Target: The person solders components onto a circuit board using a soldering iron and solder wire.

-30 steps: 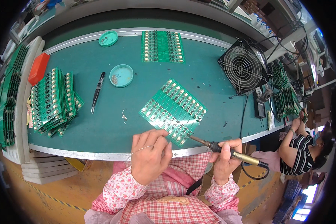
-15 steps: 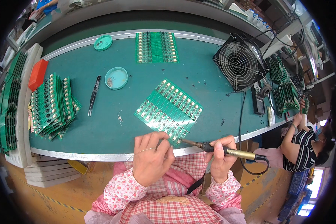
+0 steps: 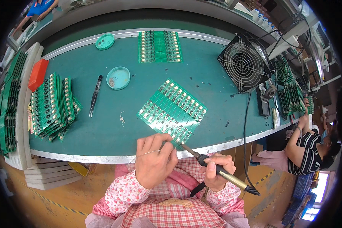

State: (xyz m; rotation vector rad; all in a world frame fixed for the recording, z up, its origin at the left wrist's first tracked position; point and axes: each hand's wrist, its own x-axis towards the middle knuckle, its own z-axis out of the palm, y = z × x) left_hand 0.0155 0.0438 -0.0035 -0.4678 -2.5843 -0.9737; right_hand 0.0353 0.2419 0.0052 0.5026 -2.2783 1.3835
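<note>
Presently, head view: our R hand, fingers closed round iron, tip at near corner of PCB; PCB lies mid-bench, twd front edge. Our L hand, fingers curled, thin wire held betw. them, beside same corner. Also: PCB stack, tweezers, L; dish, centre-L; fan, R.
</note>
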